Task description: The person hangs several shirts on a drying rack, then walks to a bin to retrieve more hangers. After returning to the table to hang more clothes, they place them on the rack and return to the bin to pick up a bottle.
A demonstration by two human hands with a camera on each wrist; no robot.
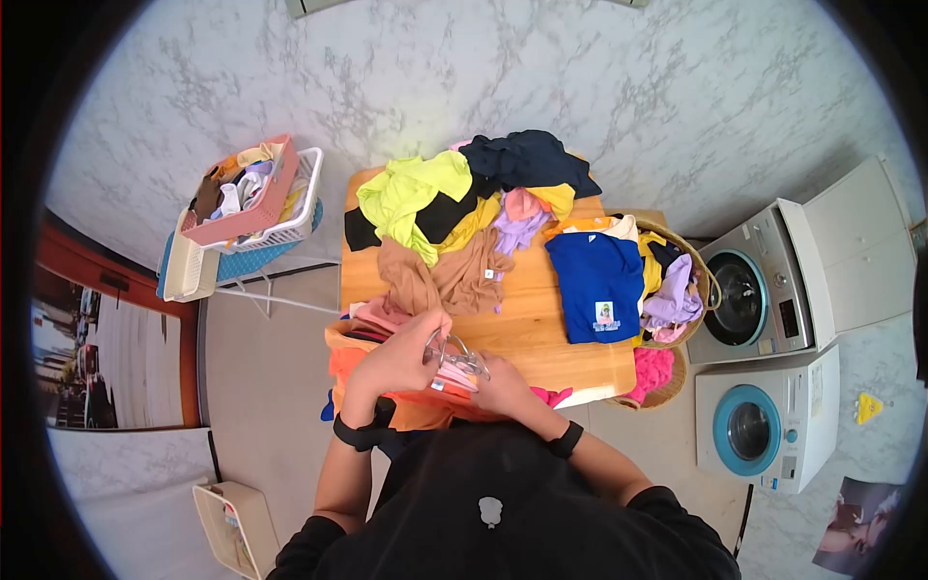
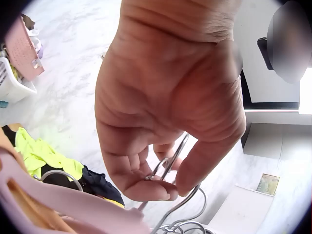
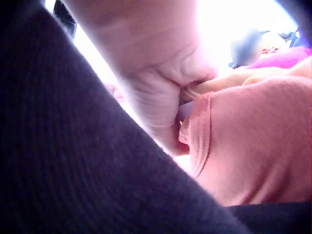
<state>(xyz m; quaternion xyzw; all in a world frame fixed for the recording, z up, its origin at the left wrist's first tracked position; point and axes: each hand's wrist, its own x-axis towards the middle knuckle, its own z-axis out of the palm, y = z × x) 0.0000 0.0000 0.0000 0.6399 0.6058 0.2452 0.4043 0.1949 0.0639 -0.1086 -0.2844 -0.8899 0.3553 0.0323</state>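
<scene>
"Where was the work?"

"At the near edge of the surface (image 1: 541, 333), where the orange-pink garment (image 3: 258, 136) met the right hand (image 1: 503, 385). I couldn't tell whether that hand gripped it."

"And the left hand (image 1: 398, 355)?"

"It pinched wire of the metal hangers (image 1: 466, 362) between thumb and finger."

"So what mattered?"

"Probably a firm pinch, lest the wires tangle, and a gentle touch so the garment's stitched edge (image 3: 201, 131) never snagged."

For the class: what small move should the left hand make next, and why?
Perhaps the left hand should ease the metal wire it pinches away from the other wire loops, since those bunch together close by.
</scene>
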